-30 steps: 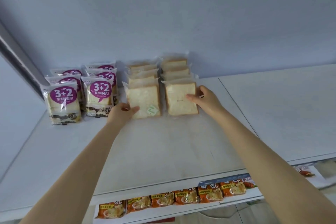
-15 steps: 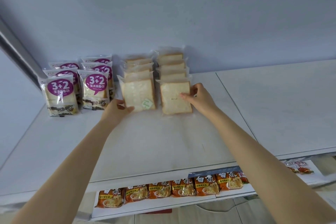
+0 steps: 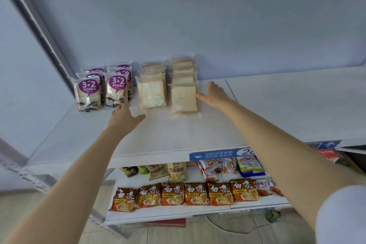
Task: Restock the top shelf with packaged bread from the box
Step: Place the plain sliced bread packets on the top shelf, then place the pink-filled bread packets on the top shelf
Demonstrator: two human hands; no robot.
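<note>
Two rows of clear-wrapped sliced bread stand on the white top shelf [image 3: 178,134] against the back wall. The front pack of the left row [image 3: 152,94] and the front pack of the right row [image 3: 184,98] lean back on those behind. My left hand [image 3: 123,117] hovers open just in front of and left of the left row, holding nothing. With fingers spread, my right hand [image 3: 214,95] sits beside the right row, its fingertips at that front pack's right edge. The box is out of view.
Purple-labelled "3+2" bread packs [image 3: 103,89] stand in rows at the shelf's left. The right part of the shelf [image 3: 297,101] is bare. Orange noodle packets [image 3: 184,194] and snack bags [image 3: 227,166] fill the lower shelves. A grey upright post [image 3: 39,25] runs along the left.
Both hands have let go of the front bread packs and drawn back slightly. The camera has tilted down, showing more of the lower shelves.
</note>
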